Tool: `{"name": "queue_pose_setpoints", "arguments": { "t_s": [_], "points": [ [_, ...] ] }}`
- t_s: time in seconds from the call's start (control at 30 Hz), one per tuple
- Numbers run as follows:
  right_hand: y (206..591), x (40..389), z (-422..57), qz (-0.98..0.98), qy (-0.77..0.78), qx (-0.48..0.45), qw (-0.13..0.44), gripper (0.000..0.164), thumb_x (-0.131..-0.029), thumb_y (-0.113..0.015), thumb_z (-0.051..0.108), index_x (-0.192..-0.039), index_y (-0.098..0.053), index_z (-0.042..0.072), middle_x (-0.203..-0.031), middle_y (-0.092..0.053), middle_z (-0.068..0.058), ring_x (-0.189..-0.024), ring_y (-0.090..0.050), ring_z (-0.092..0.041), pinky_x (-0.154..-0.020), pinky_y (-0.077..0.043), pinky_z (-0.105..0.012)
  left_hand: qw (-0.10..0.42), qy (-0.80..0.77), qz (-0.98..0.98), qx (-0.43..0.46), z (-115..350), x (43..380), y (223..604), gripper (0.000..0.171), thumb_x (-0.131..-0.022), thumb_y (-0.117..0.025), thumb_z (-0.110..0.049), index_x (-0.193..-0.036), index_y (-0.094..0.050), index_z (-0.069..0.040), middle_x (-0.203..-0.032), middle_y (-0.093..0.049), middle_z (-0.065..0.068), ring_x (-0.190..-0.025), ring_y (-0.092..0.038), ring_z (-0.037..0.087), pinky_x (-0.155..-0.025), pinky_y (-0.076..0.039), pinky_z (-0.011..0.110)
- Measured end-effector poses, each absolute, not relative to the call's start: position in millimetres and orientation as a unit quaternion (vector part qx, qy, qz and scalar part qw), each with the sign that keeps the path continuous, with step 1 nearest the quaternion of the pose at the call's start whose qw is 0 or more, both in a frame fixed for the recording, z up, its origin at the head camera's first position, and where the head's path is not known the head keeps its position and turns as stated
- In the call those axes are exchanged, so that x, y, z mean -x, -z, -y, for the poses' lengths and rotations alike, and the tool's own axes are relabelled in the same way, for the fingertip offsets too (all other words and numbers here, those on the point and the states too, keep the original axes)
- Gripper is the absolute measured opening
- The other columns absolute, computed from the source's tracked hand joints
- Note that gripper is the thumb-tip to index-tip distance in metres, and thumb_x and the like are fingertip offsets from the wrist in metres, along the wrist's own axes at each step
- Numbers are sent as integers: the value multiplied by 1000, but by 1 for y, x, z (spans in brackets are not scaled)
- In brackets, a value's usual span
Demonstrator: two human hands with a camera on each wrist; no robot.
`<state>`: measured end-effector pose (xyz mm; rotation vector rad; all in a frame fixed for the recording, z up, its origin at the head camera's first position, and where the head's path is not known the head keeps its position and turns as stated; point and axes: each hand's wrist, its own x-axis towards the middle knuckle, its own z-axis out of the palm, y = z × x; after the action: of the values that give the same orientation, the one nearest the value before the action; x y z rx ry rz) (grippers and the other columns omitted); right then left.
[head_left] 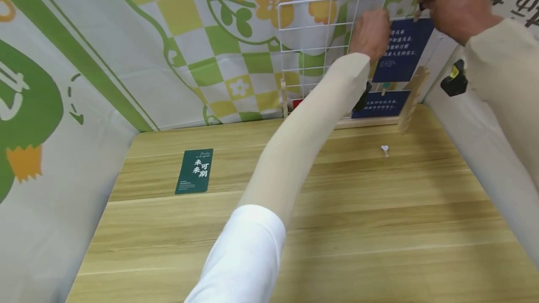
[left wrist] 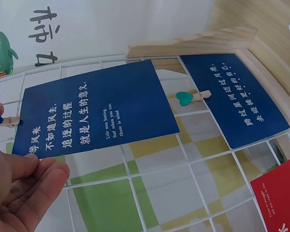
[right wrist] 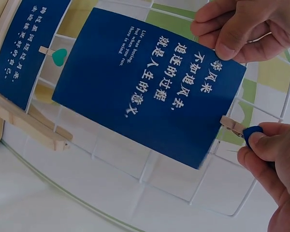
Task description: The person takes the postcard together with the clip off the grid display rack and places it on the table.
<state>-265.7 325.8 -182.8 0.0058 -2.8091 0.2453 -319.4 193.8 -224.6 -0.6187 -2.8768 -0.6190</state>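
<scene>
My left hand (head_left: 371, 34) pinches the top corner of a blue card (right wrist: 150, 87) with white Chinese writing, between thumb and fingers. The card lies against a white wire grid rack (head_left: 322, 27). My right hand (head_left: 459, 3) pinches a small wooden clothespin (right wrist: 232, 125) by its blue decorated end, and the clothespin's jaws are at the card's top edge. Below hangs a second blue card (left wrist: 234, 99), fastened to the grid by a clothespin with a green heart (left wrist: 185, 98). A red card (left wrist: 280, 198) shows at the lower part of the grid.
The rack stands on wooden feet (head_left: 412, 102) at the back right of the wooden table (head_left: 337, 237). A dark green card (head_left: 194, 171) lies at the left on the tabletop. A clothespin with a white heart (head_left: 385, 150) lies before the rack. Printed cloth walls surround the table.
</scene>
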Motion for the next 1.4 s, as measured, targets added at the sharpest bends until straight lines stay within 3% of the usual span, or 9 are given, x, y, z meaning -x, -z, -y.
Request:
{"name": "queue_pose_setpoints", "arguments": {
  "t_s": [0.4,0.77,0.93,1.0,1.23,1.33,1.4],
  "points": [
    [181,265,-324,983,-63,12,173,35,-105,-34,5,-123,-55,-16,-129,-52,-36,-112,-51,-48,-96,-46,-62,52,208,954,210,-190,319,234,24,-104,-49,-22,-101,-72,-22,-102,-73,-10,-93,-64,3,-80,-51,15],
    [184,269,-329,987,-56,17,149,32,-104,-38,4,-124,-56,-12,-127,-53,-36,-100,-53,-45,-79,-50,-58,30,214,952,217,-172,326,244,21,-103,-51,-24,-99,-71,-19,-102,-71,-8,-89,-62,5,-75,-49,17],
    [186,272,-329,988,-70,2,137,31,-104,-41,6,-122,-60,-10,-123,-56,-38,-89,-57,-42,-57,-51,-44,36,204,950,235,-159,332,250,18,-101,-55,-23,-96,-71,-17,-101,-71,-7,-93,-62,7,-80,-48,18],
    [188,272,-329,988,-68,-9,137,30,-103,-41,5,-121,-61,-10,-121,-57,-38,-87,-58,-43,-54,-51,-42,48,181,952,244,-154,334,252,19,-101,-55,-25,-99,-73,-18,-104,-72,-6,-98,-63,8,-83,-49,18],
    [196,270,-332,983,-24,-70,169,26,-101,-45,2,-113,-64,-12,-111,-62,-36,-88,-61,-47,-72,-46,-55,41,172,950,257,-133,335,260,22,-101,-56,-23,-108,-76,-16,-111,-73,-3,-104,-63,10,-85,-49,17],
    [204,270,-335,975,-15,-110,190,24,-98,-48,0,-107,-66,-12,-104,-65,-35,-84,-62,-49,-72,-45,-59,40,174,947,267,-120,335,266,22,-101,-55,-21,-101,-75,-12,-100,-72,-1,-93,-60,10,-79,-47,18],
    [209,270,-337,970,-12,-135,200,22,-96,-49,-1,-104,-67,-12,-100,-66,-34,-83,-63,-51,-77,-43,-62,32,187,945,268,-111,335,270,23,-101,-55,-20,-89,-72,-10,-86,-66,-2,-83,-54,10,-71,-44,19]
  ]
}}
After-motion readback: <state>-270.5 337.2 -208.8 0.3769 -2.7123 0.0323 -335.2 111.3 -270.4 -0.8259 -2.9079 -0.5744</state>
